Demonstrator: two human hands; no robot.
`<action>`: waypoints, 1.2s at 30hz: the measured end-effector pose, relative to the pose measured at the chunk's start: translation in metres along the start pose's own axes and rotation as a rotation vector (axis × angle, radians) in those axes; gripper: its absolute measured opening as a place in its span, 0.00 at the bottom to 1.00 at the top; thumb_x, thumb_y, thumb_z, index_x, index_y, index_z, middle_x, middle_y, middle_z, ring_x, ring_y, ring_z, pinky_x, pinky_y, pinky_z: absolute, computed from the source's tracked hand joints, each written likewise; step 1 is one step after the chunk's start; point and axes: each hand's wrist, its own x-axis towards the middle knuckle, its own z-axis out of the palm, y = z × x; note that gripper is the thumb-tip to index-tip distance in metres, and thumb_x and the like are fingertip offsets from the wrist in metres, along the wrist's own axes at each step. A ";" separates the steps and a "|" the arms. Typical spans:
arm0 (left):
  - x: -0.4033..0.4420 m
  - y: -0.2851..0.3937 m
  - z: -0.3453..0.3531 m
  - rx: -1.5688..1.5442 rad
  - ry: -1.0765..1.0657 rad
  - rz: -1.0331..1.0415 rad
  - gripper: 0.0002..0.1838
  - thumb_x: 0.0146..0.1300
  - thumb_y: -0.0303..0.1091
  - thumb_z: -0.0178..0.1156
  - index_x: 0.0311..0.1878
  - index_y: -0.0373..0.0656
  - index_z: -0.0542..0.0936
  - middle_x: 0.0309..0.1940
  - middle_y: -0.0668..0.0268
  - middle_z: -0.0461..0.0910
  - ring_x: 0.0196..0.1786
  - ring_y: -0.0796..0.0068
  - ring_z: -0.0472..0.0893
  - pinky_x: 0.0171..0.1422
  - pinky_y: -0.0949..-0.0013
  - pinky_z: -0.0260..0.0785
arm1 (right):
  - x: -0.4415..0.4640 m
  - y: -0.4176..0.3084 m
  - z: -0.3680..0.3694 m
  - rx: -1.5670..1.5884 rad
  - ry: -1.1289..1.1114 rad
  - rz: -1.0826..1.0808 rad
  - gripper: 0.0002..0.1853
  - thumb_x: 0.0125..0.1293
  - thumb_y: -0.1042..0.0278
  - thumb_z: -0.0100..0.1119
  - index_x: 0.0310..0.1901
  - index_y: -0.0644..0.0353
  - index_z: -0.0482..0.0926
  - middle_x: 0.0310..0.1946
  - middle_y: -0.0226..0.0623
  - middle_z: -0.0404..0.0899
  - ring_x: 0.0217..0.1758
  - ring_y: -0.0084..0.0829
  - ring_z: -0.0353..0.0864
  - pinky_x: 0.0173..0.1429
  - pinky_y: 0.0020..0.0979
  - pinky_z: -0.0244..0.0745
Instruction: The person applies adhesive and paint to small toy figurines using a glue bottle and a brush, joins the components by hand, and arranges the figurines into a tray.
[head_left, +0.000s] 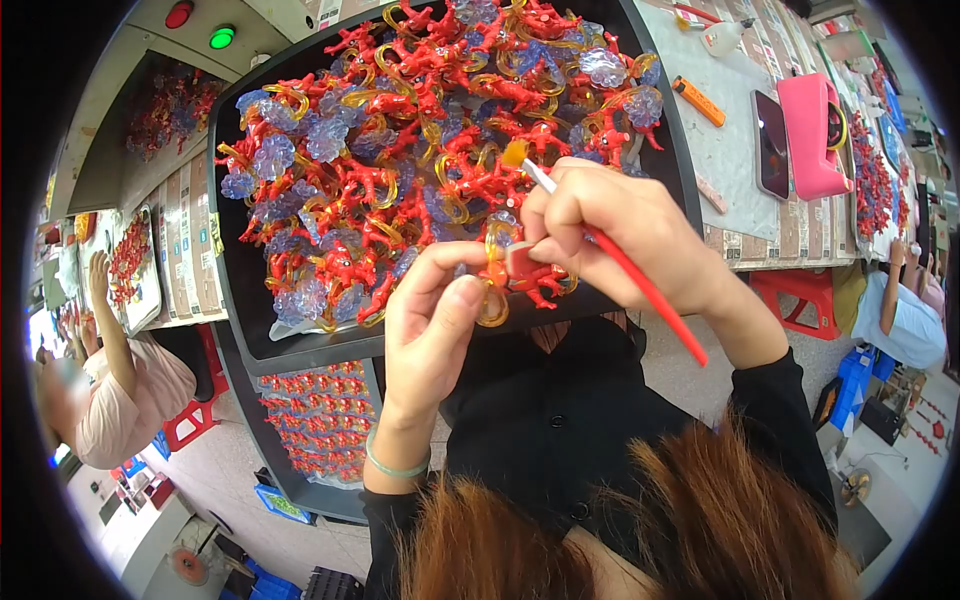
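Note:
My left hand [430, 325] pinches a small red figurine [538, 284] with translucent yellow rings between thumb and fingers, near the tray's front edge. Closed close beside it, my right hand [625, 235] grips a paintbrush [652, 296] with a red handle, its yellowish bristles pointing up and away from the figurine. The right fingertips also pinch a small flat piece [519, 258] against the figurine; its kind I cannot make out. Beyond both hands, a black tray [232, 290] holds a heap of similar red figurines [400, 105] with yellow rings and clear bluish-purple parts.
A lower tray [315, 420] holds rows of red pieces. To the right lie an orange-yellow box cutter [699, 101], a phone [770, 145], a pink holder [815, 135] and a small bottle [726, 38]. Co-workers sit left [140, 390] and right [905, 315]; red stools [800, 297] stand nearby.

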 end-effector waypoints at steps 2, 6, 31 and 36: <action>0.002 0.002 0.005 -0.056 0.023 0.033 0.11 0.61 0.28 0.46 0.46 0.35 0.66 0.42 0.63 0.71 0.42 0.80 0.71 0.48 0.75 0.63 | -0.004 0.006 -0.006 -0.004 0.066 0.069 0.08 0.48 0.84 0.52 0.27 0.63 0.64 0.22 0.36 0.67 0.28 0.30 0.72 0.32 0.26 0.67; 0.003 -0.002 0.008 -0.071 0.108 0.073 0.15 0.60 0.32 0.47 0.49 0.36 0.64 0.41 0.60 0.71 0.40 0.75 0.73 0.44 0.72 0.65 | -0.008 0.003 -0.018 0.412 0.410 0.313 0.10 0.53 0.82 0.52 0.26 0.60 0.60 0.29 0.34 0.71 0.37 0.20 0.72 0.39 0.20 0.68; 0.001 -0.013 0.017 0.026 0.257 0.197 0.15 0.55 0.22 0.53 0.46 0.35 0.66 0.47 0.61 0.67 0.46 0.76 0.69 0.51 0.72 0.64 | -0.006 -0.013 0.048 0.484 0.618 0.453 0.13 0.53 0.83 0.51 0.29 0.56 0.56 0.24 0.27 0.62 0.26 0.12 0.59 0.30 0.15 0.58; -0.001 -0.016 0.016 0.038 0.269 0.229 0.14 0.55 0.22 0.53 0.46 0.34 0.66 0.48 0.59 0.67 0.47 0.75 0.69 0.52 0.71 0.64 | -0.008 -0.012 0.052 0.200 0.590 0.313 0.12 0.51 0.84 0.49 0.28 0.58 0.56 0.23 0.29 0.60 0.25 0.14 0.57 0.30 0.17 0.58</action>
